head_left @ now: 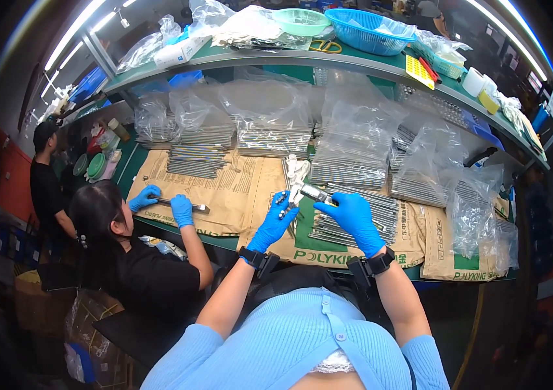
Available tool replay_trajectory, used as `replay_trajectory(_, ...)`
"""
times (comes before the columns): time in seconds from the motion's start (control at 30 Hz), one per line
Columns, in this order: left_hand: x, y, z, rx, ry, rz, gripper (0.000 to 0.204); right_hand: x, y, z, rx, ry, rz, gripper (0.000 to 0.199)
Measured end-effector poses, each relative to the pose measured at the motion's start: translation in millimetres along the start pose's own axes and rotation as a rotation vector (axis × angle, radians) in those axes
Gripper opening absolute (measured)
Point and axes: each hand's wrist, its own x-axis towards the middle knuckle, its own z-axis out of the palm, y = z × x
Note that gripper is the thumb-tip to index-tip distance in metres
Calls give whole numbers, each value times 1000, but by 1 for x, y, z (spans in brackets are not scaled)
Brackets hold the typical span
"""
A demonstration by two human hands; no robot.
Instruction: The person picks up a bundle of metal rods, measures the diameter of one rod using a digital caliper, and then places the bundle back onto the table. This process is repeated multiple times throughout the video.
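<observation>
The left hand (275, 227) is closed around several metal rods (282, 198) above the workbench's (224, 242) front edge; the right hand (354, 218) grips a silver caliper-like tool (314, 193) just beside it. Loose rods (328, 229) lie on brown paper (413, 237) toward that edge, and plastic-covered rod stacks (273, 140) line the back.

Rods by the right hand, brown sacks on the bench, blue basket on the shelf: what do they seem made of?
Rods: probably metal, smooth and shiny, judging by the silvery colour and bright highlights.
Brown sacks: look like matte kraft paper, from the tan colour and creases; any lining cannot be told.
Blue basket: likely moulded plastic, slightly glossy, with even colour and openwork walls.
</observation>
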Motion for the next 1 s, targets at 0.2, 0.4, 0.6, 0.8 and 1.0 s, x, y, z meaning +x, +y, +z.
replay_trajectory(0.2,-6,0,-14,56,-4,106,41,16,1,-22,-86,9,46,54)
replay_trajectory(0.4,1,27,-1,-187,-20,91,41,34,-1,-14,-150,41,11,49)
replay_trajectory(0.6,13,19,2,120,7,89,44,38,-4,6,-185,34,-24,48)
replay_trajectory(0.8,15,10,4,109,28,73,46,23,5,4,-82,36,38,45)
replay_trajectory(1.0,24,4,5,-66,63,52,58,3,-5,7,0,8,-34,45)
